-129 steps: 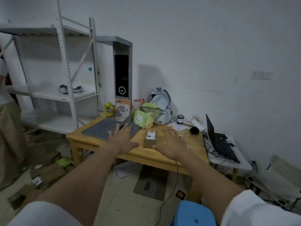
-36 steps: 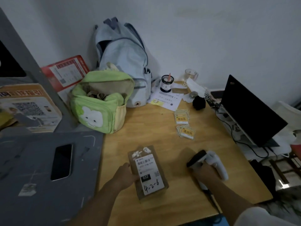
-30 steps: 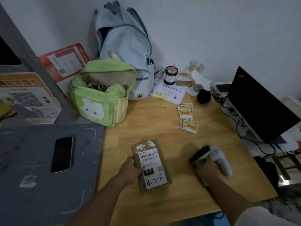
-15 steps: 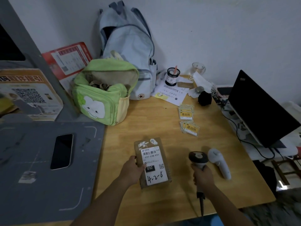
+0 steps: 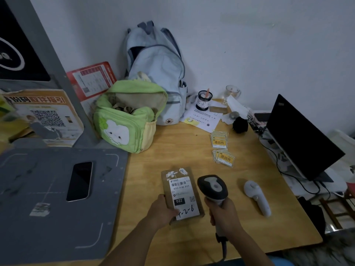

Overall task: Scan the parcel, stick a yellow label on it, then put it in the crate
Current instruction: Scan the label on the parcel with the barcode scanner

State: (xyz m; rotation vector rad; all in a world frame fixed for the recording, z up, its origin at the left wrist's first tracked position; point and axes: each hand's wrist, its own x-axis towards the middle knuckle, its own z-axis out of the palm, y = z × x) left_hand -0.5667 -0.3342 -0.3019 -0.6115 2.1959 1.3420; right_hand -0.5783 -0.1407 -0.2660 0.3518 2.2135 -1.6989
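Observation:
A small brown cardboard parcel with a white shipping label lies flat on the wooden table. My left hand grips its near left corner. My right hand holds a grey and black barcode scanner upright by its handle, head just right of the parcel. Two small stacks of yellow labels lie further back on the table. No crate is in view.
A white scanner cradle lies right of the scanner. A grey mat with a phone covers the table's left. A green bag, pale blue backpack, cup and papers stand behind. An open laptop sits right.
My right hand lifted the scanner off its cradle and brought it left, close beside the parcel. My left hand has stayed on the parcel's near corner.

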